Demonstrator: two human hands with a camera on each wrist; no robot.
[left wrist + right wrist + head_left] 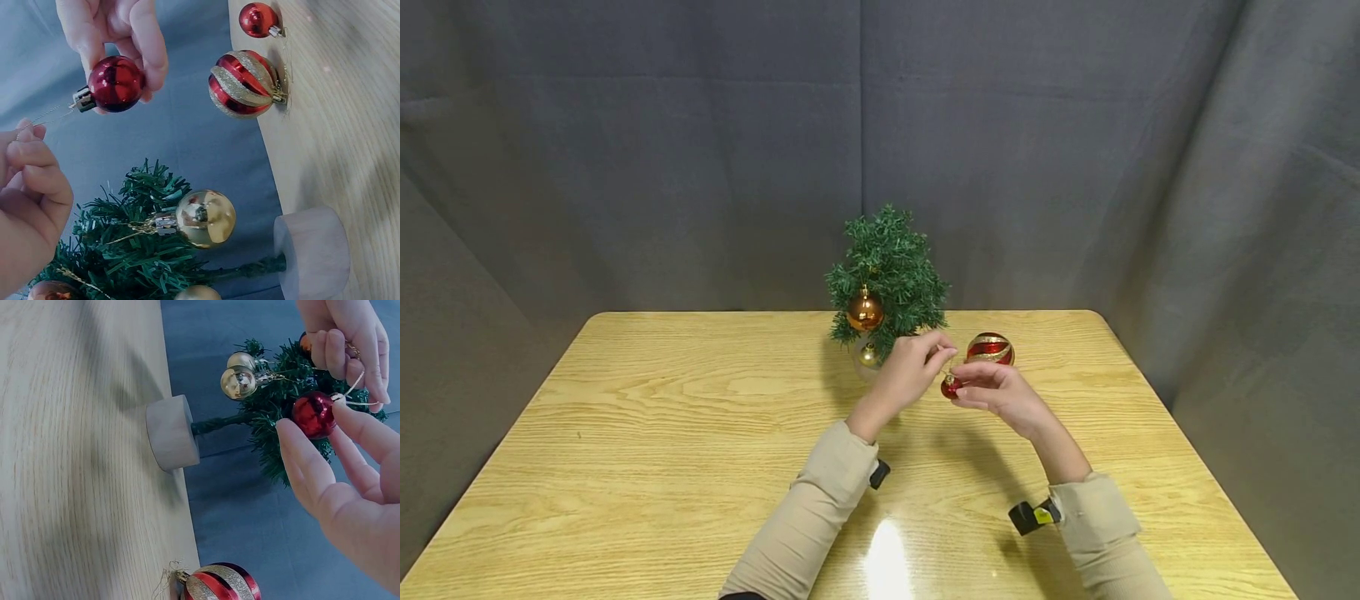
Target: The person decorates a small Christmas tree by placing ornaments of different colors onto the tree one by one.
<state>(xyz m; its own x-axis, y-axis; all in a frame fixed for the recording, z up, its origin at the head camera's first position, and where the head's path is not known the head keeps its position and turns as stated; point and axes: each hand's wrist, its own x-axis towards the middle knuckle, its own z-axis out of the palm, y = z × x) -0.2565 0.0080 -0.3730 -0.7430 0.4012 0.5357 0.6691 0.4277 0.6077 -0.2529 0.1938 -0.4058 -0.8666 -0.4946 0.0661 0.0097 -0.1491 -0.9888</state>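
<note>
My left hand (910, 367) pinches the thin string loop of a small shiny red bauble (951, 387). From the right, my right hand (1003, 396) holds the bauble itself between thumb and fingers. In the left wrist view the string is stretched between the left fingertips and the bauble's metal cap (83, 99). Just behind the hands stands a small green artificial Christmas tree (891, 271) on a round pale base (312, 256). An orange bauble (865, 312) and gold baubles (238, 382) hang from its branches.
A larger red bauble with glittery gold stripes (990, 348) lies on the table (662, 433), right of the tree. Beyond it in the left wrist view lies another small red bauble (258, 20). Grey curtains (715, 167) stand behind and beside the table.
</note>
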